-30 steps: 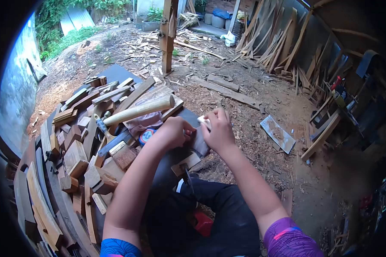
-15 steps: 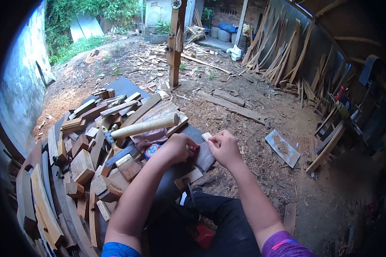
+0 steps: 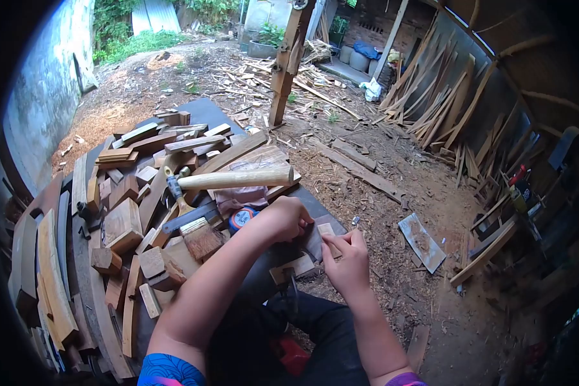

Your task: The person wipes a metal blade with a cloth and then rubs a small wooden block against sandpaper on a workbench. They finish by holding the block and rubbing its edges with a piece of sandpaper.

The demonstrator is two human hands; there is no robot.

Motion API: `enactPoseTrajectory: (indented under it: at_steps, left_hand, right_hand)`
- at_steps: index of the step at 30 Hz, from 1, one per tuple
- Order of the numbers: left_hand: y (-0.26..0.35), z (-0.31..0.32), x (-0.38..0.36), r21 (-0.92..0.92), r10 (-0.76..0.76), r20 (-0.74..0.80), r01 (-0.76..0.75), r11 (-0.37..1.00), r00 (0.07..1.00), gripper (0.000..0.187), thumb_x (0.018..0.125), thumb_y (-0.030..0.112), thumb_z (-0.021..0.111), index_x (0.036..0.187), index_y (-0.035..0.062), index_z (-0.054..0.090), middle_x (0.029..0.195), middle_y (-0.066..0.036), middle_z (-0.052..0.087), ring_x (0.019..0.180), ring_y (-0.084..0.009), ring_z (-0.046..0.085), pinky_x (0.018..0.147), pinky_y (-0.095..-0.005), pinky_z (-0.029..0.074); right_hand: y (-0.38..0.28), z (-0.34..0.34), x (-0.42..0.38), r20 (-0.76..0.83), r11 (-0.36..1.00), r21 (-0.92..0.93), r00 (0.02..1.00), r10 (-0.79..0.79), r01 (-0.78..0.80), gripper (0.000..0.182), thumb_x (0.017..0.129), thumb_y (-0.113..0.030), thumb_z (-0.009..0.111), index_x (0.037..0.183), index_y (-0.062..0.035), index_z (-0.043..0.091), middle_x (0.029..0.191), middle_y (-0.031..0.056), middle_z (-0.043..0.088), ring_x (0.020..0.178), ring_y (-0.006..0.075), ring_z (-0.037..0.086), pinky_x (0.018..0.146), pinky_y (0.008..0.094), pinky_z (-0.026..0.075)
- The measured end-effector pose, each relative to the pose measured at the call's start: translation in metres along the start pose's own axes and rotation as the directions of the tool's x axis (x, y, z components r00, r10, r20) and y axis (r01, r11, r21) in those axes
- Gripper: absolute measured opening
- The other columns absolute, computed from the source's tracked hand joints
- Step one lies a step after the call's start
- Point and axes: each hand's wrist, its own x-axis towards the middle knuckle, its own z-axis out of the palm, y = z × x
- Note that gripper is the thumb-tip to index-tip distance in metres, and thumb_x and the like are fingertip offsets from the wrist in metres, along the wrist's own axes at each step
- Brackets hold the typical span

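Note:
My right hand (image 3: 350, 258) pinches a small pale piece of wood (image 3: 326, 230) between thumb and fingers, over a dark flat board (image 3: 313, 247). A small shiny metal bit (image 3: 356, 220) shows just above its fingertips. My left hand (image 3: 288, 219) is closed, its curled fingertips at the dark board's upper left side; what they hold is hidden. Below the board, a pale wood block (image 3: 292, 270) lies at the bench edge with a metal clamp bar (image 3: 294, 291) against it. Beside my left wrist lies a blue and red tape measure (image 3: 243, 219).
A hammer with a thick wooden handle (image 3: 238, 178) rests on a cloth (image 3: 241, 197), near a paintbrush (image 3: 177, 190). Many wood offcuts (image 3: 123, 225) cover the bench's left side. A wooden post (image 3: 291, 71) stands ahead; a pale flat sheet (image 3: 422, 242) lies on the ground at right.
The view has shifted, so the bench things sit further right. My right hand has turned and lowered beside the dark board, showing more of the pale piece and the metal bit.

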Motion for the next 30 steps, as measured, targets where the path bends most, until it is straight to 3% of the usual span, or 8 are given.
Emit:
enactPoseTrajectory:
  at_steps: [1, 3, 4, 7, 10, 21, 25, 30]
  left_hand:
    - [-0.002, 0.002, 0.001, 0.067, 0.063, -0.007, -0.063, 0.996, 0.998, 0.041, 0.078, -0.001, 0.077, 0.119, 0.0050, 0.073, 0.102, -0.014, 0.075, 0.079, -0.0224, 0.073, 0.067, -0.0335, 0.060]
    - [0.002, 0.000, -0.003, 0.035, 0.036, -0.009, -0.035, 0.999, 0.999, 0.041, 0.078, 0.000, 0.077, 0.118, 0.0049, 0.073, 0.101, -0.014, 0.075, 0.081, -0.0234, 0.073, 0.068, -0.0340, 0.061]
    - [0.005, -0.001, -0.006, 0.020, 0.018, -0.008, -0.018, 1.000, 1.000, 0.041, 0.077, 0.000, 0.078, 0.118, 0.0047, 0.073, 0.101, -0.015, 0.075, 0.083, -0.0245, 0.073, 0.069, -0.0345, 0.061]
    - [0.001, 0.002, -0.003, 0.044, 0.036, -0.038, -0.034, 0.998, 0.999, 0.042, 0.075, 0.000, 0.078, 0.117, 0.0036, 0.073, 0.100, -0.015, 0.075, 0.084, -0.0249, 0.074, 0.070, -0.0345, 0.061]
    - [-0.005, 0.003, 0.001, 0.080, 0.101, -0.041, -0.097, 0.992, 0.994, 0.043, 0.074, 0.000, 0.078, 0.116, 0.0029, 0.073, 0.099, -0.015, 0.075, 0.086, -0.0247, 0.074, 0.070, -0.0342, 0.061]
    - [0.004, 0.005, -0.005, 0.097, -0.030, -0.095, 0.040, 0.995, 0.995, 0.032, 0.073, 0.002, 0.081, 0.103, -0.0037, 0.071, 0.094, -0.016, 0.075, 0.084, -0.0248, 0.075, 0.069, -0.0348, 0.060]
    - [0.001, 0.011, -0.003, 0.217, 0.056, -0.169, -0.018, 0.976, 0.984, 0.032, 0.073, 0.008, 0.084, 0.101, -0.0017, 0.072, 0.094, -0.020, 0.074, 0.084, -0.0328, 0.074, 0.075, -0.0387, 0.059]
    - [0.003, 0.008, -0.003, 0.263, 0.019, -0.204, 0.036, 0.964, 0.979, 0.025, 0.073, 0.015, 0.085, 0.091, 0.0008, 0.076, 0.090, -0.022, 0.073, 0.084, -0.0373, 0.072, 0.078, -0.0410, 0.058]
  right_hand:
    - [0.001, 0.002, 0.003, 0.013, 1.000, -0.003, 1.000, -0.009, 0.009, 0.015, 0.082, -0.012, 0.074, 0.096, -0.0085, 0.078, 0.090, 0.0118, 0.055, 0.087, 0.0303, 0.058, 0.079, 0.0401, 0.050]
    - [0.005, 0.011, 0.014, -0.010, 0.999, 0.036, 0.999, -0.030, 0.031, 0.014, 0.082, -0.011, 0.074, 0.095, -0.0079, 0.077, 0.089, 0.0127, 0.055, 0.085, 0.0310, 0.058, 0.078, 0.0409, 0.049]
    - [0.005, 0.014, 0.022, -0.037, 0.997, -0.032, 0.997, -0.070, 0.069, 0.015, 0.080, -0.009, 0.077, 0.094, -0.0067, 0.078, 0.083, 0.0136, 0.056, 0.075, 0.0295, 0.059, 0.070, 0.0394, 0.050]
    - [-0.003, 0.015, 0.032, 0.043, 0.998, -0.038, 0.998, 0.045, -0.044, 0.011, 0.082, -0.012, 0.074, 0.092, -0.0073, 0.077, 0.087, 0.0138, 0.055, 0.084, 0.0320, 0.057, 0.077, 0.0420, 0.049]
    - [-0.004, 0.012, 0.019, 0.006, 0.998, -0.053, 1.000, 0.028, -0.028, 0.013, 0.082, -0.013, 0.075, 0.093, -0.0081, 0.078, 0.087, 0.0135, 0.054, 0.082, 0.0321, 0.057, 0.075, 0.0416, 0.048]
    - [-0.005, 0.030, 0.040, -0.027, 0.995, -0.097, 0.999, -0.029, 0.026, 0.014, 0.084, -0.015, 0.074, 0.095, -0.0091, 0.079, 0.087, 0.0134, 0.055, 0.082, 0.0320, 0.056, 0.075, 0.0423, 0.048]
    - [-0.012, 0.019, 0.022, -0.033, 0.992, -0.128, 0.999, -0.019, 0.015, 0.014, 0.084, -0.016, 0.074, 0.095, -0.0091, 0.079, 0.086, 0.0131, 0.054, 0.082, 0.0316, 0.056, 0.075, 0.0417, 0.048]
    - [-0.015, 0.014, 0.007, -0.029, 0.989, -0.145, 1.000, 0.003, -0.007, 0.014, 0.083, -0.014, 0.074, 0.094, -0.0089, 0.079, 0.085, 0.0129, 0.053, 0.082, 0.0312, 0.056, 0.075, 0.0417, 0.048]
